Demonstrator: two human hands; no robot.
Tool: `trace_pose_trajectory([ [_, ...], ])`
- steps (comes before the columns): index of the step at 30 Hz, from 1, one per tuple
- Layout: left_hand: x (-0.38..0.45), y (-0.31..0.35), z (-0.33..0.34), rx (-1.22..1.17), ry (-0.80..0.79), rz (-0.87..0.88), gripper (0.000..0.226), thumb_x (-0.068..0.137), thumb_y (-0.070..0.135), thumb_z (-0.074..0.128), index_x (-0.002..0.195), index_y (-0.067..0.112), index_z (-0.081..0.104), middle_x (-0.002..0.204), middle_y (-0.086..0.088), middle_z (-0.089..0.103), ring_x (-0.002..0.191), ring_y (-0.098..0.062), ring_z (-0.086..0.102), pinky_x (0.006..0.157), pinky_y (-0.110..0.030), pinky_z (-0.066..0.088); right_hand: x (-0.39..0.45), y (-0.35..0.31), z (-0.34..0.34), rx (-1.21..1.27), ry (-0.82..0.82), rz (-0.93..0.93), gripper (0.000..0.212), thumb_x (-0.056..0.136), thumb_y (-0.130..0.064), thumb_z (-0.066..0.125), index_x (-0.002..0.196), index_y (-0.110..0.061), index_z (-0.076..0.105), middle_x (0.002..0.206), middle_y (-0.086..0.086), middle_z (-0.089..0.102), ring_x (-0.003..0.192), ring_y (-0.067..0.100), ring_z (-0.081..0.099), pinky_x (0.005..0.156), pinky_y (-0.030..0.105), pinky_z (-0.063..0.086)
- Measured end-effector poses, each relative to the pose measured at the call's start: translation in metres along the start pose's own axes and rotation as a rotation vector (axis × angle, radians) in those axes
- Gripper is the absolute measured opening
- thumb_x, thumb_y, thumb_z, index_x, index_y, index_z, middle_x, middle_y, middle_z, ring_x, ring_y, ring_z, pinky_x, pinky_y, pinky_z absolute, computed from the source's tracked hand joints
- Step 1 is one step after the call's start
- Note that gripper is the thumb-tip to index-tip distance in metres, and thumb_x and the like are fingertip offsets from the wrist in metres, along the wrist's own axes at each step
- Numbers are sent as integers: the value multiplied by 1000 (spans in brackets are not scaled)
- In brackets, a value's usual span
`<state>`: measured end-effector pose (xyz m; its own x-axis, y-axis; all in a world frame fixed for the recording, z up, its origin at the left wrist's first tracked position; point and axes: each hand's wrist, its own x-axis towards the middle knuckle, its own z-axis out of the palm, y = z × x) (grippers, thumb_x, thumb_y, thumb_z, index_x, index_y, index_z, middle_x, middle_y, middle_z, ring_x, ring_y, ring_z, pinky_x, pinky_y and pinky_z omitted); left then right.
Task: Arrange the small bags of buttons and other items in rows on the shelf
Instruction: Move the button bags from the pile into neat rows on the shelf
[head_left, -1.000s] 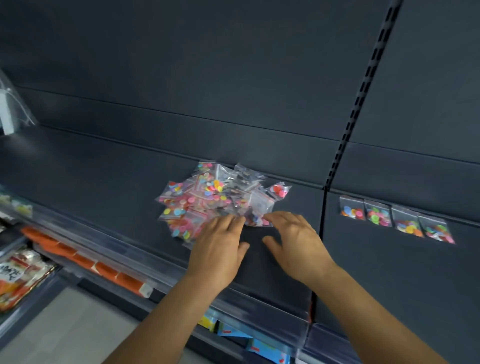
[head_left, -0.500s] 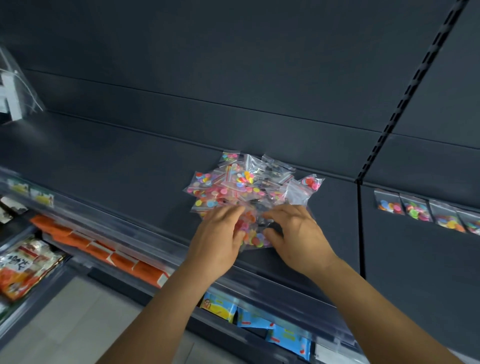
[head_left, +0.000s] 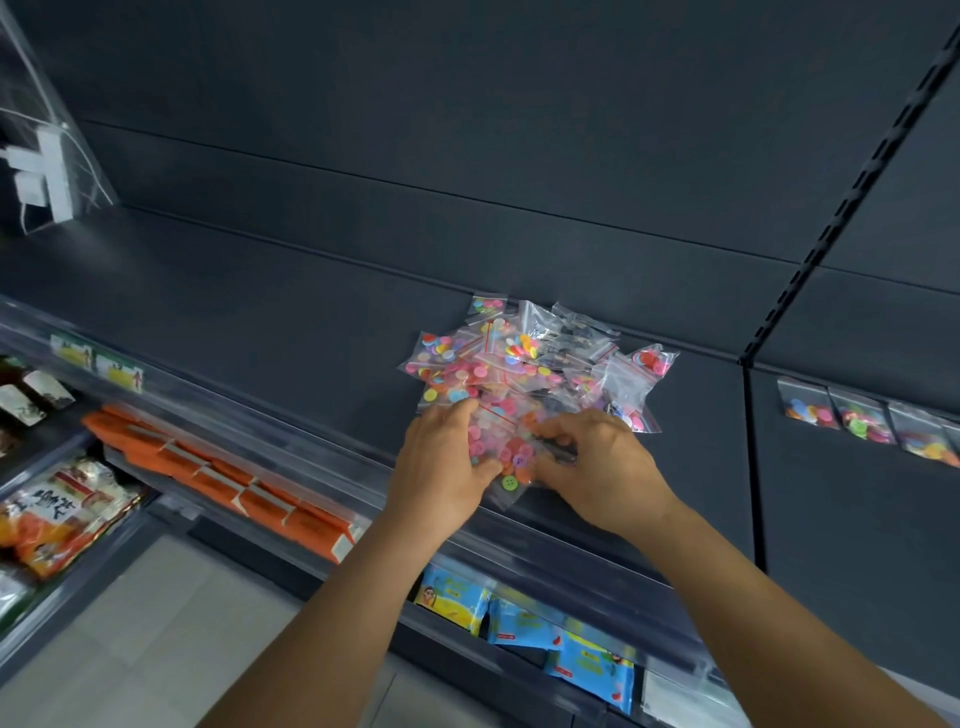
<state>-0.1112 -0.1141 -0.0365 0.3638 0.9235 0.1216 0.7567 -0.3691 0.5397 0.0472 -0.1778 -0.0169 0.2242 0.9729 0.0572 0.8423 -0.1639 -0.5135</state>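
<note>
Head view, dark shelf (head_left: 270, 312). A loose pile of small clear bags (head_left: 524, 364) of coloured buttons lies near the middle of the shelf, its far side close against the back panel (head_left: 467, 104).

Your left hand (head_left: 441, 462) and right hand (head_left: 597, 467) sit at the near edge of the pile, facing each other. Between them you hold one clear bag of pink, orange and green buttons (head_left: 506, 460), drawn toward the shelf's front lip (head_left: 208, 410). Left hand: fingers curled over the bag's left side, thumb at its lower edge. Right hand: fingers curled round the bag's right side, thumb tucked toward it. Whether further bags are caught in the same grip, cannot tell; the plastic overlaps.

To the right, past the slotted upright (head_left: 852, 208), a row of button bags (head_left: 862, 421) stands side by side against the back of the neighbouring shelf section, well apart from the pile.

Below the shelf: orange packets (head_left: 218, 483) to the left, blue packets (head_left: 561, 639) under your arms, printed snack packs (head_left: 57, 514) at far left. White boxes behind a clear divider (head_left: 41, 171) at upper left.
</note>
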Motion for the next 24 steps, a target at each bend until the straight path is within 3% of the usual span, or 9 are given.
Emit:
trace_pose_trajectory([
  [5,0,2,2,-158,4,-40,84,74,28,79,142,25,29,127,0,56,116,-20,53,90,-30,44,5,-14,8,53,-19,26,35,82,-26,65,116,-20,61,105,2,64,109,20,49,85,30,48],
  [8,-1,3,-1,-228,-22,-84,69,78,28,74,137,25,38,112,2,62,99,-16,58,75,-22,41,7,-17,8,35,-5,14,31,87,-17,61,118,-19,61,97,2,64,99,20,55,81,30,50],
  [10,-2,2,-5,-265,18,-69,28,81,28,70,105,21,57,85,6,59,73,-12,53,62,-21,38,7,-15,4,127,34,29,22,88,-13,58,108,-20,66,83,-4,63,78,10,60,65,20,49],
  [11,-2,2,-8,-309,39,-68,17,82,28,68,84,15,56,70,6,52,62,-11,45,54,-23,34,7,-13,0,215,55,61,18,88,-11,57,98,-20,68,74,-6,62,62,2,58,53,14,45],
  [13,0,5,-13,-449,41,-100,31,82,27,65,69,5,47,59,2,41,53,-13,34,49,-25,29,6,-8,-13,440,98,170,15,87,-7,56,81,-19,64,63,-6,58,44,-2,51,43,11,39],
  [16,7,17,-15,-616,-1,-169,33,81,26,64,79,-4,50,66,-9,50,61,-16,43,53,-34,40,4,1,-32,865,135,336,19,86,-2,59,73,-16,56,74,1,61,66,11,58,62,23,52],
  [19,13,33,-7,-698,-48,-183,31,84,24,62,91,-6,57,83,-22,63,68,-18,54,71,-51,54,-4,7,-45,1217,174,395,23,85,8,55,75,-12,52,78,7,62,73,17,63,63,20,55],
  [22,14,58,6,-805,-108,-177,28,89,26,59,91,-1,62,74,-3,64,62,-5,63,78,-44,56,-14,15,-52,1296,209,422,21,84,10,56,78,-10,54,86,6,64,80,17,67,68,20,57],
  [24,15,80,13,-915,-171,-169,24,90,35,58,84,14,67,80,6,69,65,-1,67,80,-40,57,-21,22,-56,1269,227,447,16,84,9,59,87,-7,59,85,5,68,78,14,68,70,20,57],
])
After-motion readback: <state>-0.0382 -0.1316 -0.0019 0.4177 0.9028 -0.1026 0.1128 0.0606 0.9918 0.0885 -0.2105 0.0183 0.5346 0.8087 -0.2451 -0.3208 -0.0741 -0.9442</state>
